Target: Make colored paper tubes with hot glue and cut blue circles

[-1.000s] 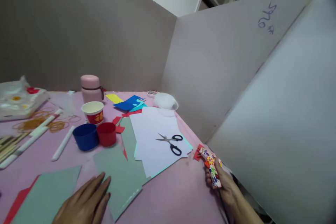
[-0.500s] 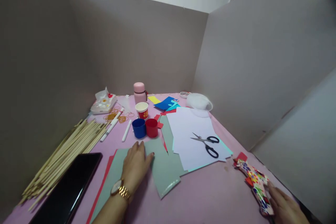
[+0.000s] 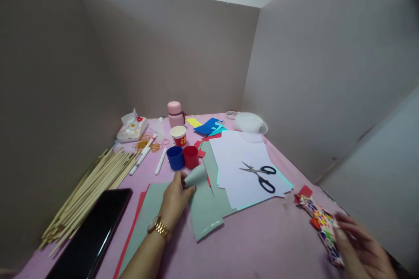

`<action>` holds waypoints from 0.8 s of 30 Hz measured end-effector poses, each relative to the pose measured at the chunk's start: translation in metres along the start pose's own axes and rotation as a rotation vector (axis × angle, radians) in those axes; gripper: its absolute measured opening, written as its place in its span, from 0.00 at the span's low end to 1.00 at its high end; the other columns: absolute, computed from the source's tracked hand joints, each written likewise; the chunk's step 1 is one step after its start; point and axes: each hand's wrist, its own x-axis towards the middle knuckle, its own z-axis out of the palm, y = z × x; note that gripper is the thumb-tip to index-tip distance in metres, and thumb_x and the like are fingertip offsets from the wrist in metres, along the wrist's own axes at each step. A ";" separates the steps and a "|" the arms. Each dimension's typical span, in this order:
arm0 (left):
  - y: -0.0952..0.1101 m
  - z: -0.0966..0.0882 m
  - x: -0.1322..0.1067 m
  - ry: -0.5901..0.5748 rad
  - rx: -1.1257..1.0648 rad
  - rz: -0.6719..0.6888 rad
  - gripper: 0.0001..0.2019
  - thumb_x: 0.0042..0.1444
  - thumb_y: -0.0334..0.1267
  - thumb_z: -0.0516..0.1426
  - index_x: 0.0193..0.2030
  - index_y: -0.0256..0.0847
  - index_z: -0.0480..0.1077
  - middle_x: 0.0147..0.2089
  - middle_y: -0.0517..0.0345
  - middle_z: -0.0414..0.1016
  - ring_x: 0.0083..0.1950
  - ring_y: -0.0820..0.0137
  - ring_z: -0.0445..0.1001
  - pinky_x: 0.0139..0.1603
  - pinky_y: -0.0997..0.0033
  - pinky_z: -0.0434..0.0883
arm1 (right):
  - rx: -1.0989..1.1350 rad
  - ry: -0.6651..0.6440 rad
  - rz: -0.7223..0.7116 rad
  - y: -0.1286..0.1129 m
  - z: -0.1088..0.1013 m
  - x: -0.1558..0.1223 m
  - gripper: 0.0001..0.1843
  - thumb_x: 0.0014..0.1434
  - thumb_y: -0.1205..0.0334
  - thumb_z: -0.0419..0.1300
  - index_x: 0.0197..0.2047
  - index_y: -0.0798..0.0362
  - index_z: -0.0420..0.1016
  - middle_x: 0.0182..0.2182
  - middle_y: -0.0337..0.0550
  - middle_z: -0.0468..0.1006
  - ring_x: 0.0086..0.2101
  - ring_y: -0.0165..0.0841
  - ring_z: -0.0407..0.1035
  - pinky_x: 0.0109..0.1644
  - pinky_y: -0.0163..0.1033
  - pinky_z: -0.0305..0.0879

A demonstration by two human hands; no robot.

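My left hand (image 3: 176, 196), with a gold watch on its wrist, pinches the edge of a grey-green sheet of paper (image 3: 206, 205). The sheet's far end curls up off the table, close to a blue cup (image 3: 175, 158) and a red cup (image 3: 191, 157). At the lower right my right hand (image 3: 362, 244) has its thumb and fingers closed on a long, narrow floral-patterned thing (image 3: 322, 222); its kind I cannot make out. Scissors (image 3: 260, 175) lie slightly spread on white paper (image 3: 229, 183). Under my left forearm are another grey-green sheet (image 3: 144, 213) and red paper (image 3: 135, 226).
Thin wooden sticks (image 3: 94, 192) and a black phone (image 3: 94, 231) lie at the left. Farther back are white pens (image 3: 160, 161), rubber bands (image 3: 143, 144), a tissue pack (image 3: 133, 130), a paper cup (image 3: 179, 137), a pink flask (image 3: 176, 115) and a translucent white container (image 3: 250, 123). Grey partitions (image 3: 170, 52) enclose the table.
My left hand, which lay on the grey-green paper, now grips its edge, and the far end is raised and curled. My right hand's thumb has come onto the floral-patterned thing.
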 end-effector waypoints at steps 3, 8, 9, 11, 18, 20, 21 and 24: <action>0.003 0.001 -0.013 -0.106 -0.278 -0.001 0.21 0.53 0.38 0.51 0.54 0.42 0.53 0.27 0.67 0.64 0.28 0.69 0.69 0.28 0.71 0.65 | -0.095 -0.460 -0.043 -0.029 0.039 -0.013 0.15 0.45 0.51 0.67 0.34 0.50 0.76 0.40 0.46 0.76 0.44 0.43 0.68 0.44 0.41 0.66; 0.021 -0.001 -0.038 -0.281 -0.604 -0.013 0.31 0.51 0.40 0.57 0.59 0.43 0.48 0.25 0.70 0.62 0.23 0.75 0.66 0.24 0.76 0.62 | 0.176 -0.931 0.322 -0.060 0.118 -0.033 0.21 0.52 0.46 0.62 0.43 0.54 0.74 0.25 0.37 0.73 0.23 0.30 0.66 0.23 0.32 0.60; 0.025 0.000 -0.042 -0.312 -0.647 -0.018 0.32 0.50 0.40 0.58 0.59 0.42 0.48 0.25 0.70 0.63 0.24 0.75 0.66 0.25 0.76 0.62 | 0.199 -0.973 0.347 -0.062 0.130 -0.036 0.21 0.51 0.47 0.63 0.40 0.55 0.75 0.22 0.36 0.72 0.21 0.28 0.64 0.20 0.30 0.56; 0.031 0.000 -0.049 -0.369 -0.712 -0.034 0.33 0.49 0.40 0.59 0.60 0.41 0.49 0.25 0.68 0.65 0.24 0.75 0.67 0.25 0.75 0.62 | 0.251 -1.026 0.393 -0.064 0.145 -0.040 0.20 0.47 0.48 0.66 0.33 0.58 0.76 0.17 0.32 0.67 0.15 0.22 0.55 0.17 0.28 0.48; 0.014 -0.008 -0.069 -0.237 -0.355 0.325 0.13 0.60 0.32 0.51 0.48 0.52 0.70 0.47 0.56 0.68 0.47 0.68 0.68 0.47 0.68 0.66 | 0.407 -0.920 0.525 -0.052 0.144 -0.027 0.17 0.45 0.52 0.68 0.28 0.57 0.71 0.13 0.25 0.62 0.11 0.16 0.44 0.13 0.25 0.37; 0.007 -0.008 -0.076 -0.289 -0.254 0.383 0.16 0.59 0.29 0.51 0.47 0.53 0.71 0.47 0.56 0.68 0.50 0.67 0.68 0.51 0.67 0.65 | 0.432 -0.897 0.569 -0.047 0.142 -0.023 0.17 0.43 0.53 0.69 0.28 0.55 0.70 0.12 0.23 0.60 0.11 0.16 0.43 0.13 0.25 0.37; 0.005 -0.007 -0.079 -0.306 -0.236 0.394 0.17 0.58 0.27 0.52 0.47 0.53 0.71 0.47 0.55 0.68 0.49 0.67 0.68 0.50 0.68 0.66 | 0.441 -0.889 0.588 -0.045 0.142 -0.022 0.17 0.43 0.53 0.70 0.28 0.55 0.69 0.12 0.23 0.60 0.11 0.16 0.43 0.13 0.24 0.37; 0.002 -0.004 -0.084 -0.314 -0.247 0.433 0.17 0.56 0.26 0.52 0.45 0.53 0.73 0.40 0.56 0.68 0.42 0.68 0.71 0.42 0.71 0.68 | 0.449 -0.877 0.621 -0.041 0.145 -0.022 0.19 0.41 0.54 0.70 0.33 0.55 0.70 0.14 0.23 0.62 0.11 0.16 0.44 0.13 0.24 0.38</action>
